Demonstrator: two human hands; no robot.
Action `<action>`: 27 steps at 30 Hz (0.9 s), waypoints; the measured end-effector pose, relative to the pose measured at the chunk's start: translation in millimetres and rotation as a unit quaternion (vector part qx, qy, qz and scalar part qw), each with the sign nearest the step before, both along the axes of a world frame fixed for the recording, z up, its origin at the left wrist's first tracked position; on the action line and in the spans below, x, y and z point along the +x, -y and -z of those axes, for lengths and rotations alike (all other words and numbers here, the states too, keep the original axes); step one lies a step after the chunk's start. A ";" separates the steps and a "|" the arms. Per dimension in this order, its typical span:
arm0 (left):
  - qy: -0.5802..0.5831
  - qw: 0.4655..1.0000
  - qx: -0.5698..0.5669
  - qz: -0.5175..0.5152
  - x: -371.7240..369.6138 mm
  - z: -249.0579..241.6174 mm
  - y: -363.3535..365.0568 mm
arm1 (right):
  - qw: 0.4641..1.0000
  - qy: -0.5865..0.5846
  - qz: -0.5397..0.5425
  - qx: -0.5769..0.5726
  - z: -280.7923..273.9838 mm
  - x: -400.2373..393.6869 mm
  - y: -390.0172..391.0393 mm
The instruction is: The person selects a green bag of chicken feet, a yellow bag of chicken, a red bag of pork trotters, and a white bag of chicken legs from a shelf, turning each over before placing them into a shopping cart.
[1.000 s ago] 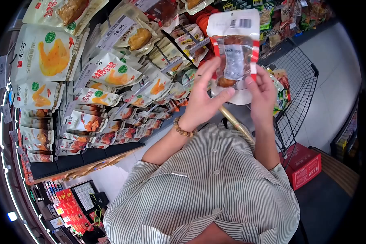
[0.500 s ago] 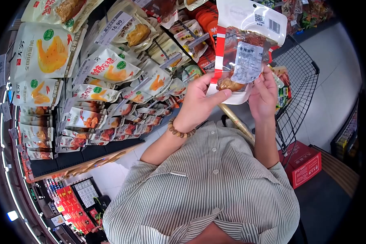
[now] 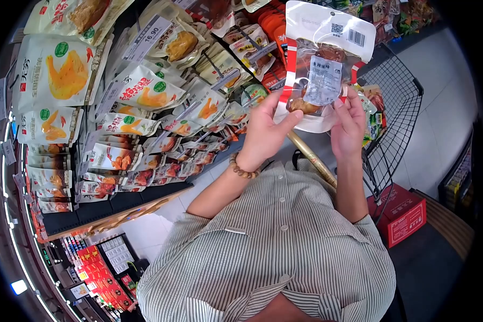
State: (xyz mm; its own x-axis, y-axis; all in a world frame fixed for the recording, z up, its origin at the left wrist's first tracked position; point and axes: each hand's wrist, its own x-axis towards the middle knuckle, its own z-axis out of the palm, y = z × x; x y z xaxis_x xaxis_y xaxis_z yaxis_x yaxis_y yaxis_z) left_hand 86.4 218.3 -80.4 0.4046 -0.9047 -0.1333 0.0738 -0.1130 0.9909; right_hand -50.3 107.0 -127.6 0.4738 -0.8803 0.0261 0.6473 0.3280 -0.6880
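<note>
A food pouch [image 3: 327, 32] with white ends, red side bands and a clear middle is held up between both hands, its barcode and printed label facing me. Brown food shows through the clear part. My left hand [image 3: 265, 131], with a beaded bracelet on the wrist, pinches the pouch's lower left corner, thumb on the front. My right hand [image 3: 349, 126] grips the lower right edge, its fingertips at the label's side. Behind and below the pouch runs the gold-coloured handle [image 3: 312, 160] of a shopping cart.
Racks of hanging food pouches [image 3: 64, 75] with price tags [image 3: 147, 37] fill the left side. The wire cart [image 3: 400, 112] stands at the right with colourful packages [image 3: 373, 112] in it. A red box [image 3: 405, 217] lies at the lower right.
The pouch has shifted slightly left and its tilt has changed a little, with both hands still on it. My left wrist sits slightly further right.
</note>
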 end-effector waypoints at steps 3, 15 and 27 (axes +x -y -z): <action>0.220 0.971 -0.041 -0.087 -1.0 7.8 5.8 | 0.992 -0.094 0.066 -0.041 0.4 1.2 -3.2; -0.219 0.976 0.001 0.016 3.7 45.4 40.5 | 0.904 -0.307 0.019 -0.296 11.2 -10.3 -32.9; -0.316 0.911 0.230 0.130 -22.6 124.9 63.1 | 0.955 -0.282 -0.060 0.074 73.6 -68.2 7.2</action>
State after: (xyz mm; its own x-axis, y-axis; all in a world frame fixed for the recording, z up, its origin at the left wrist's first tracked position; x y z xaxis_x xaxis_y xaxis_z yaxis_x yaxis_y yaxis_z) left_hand 63.8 155.2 -205.4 -0.1042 -0.7492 -0.6541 0.5244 -0.6003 0.6039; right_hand -118.5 99.8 -201.2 0.4732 -0.7933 -0.3831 0.1404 0.4973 -0.8561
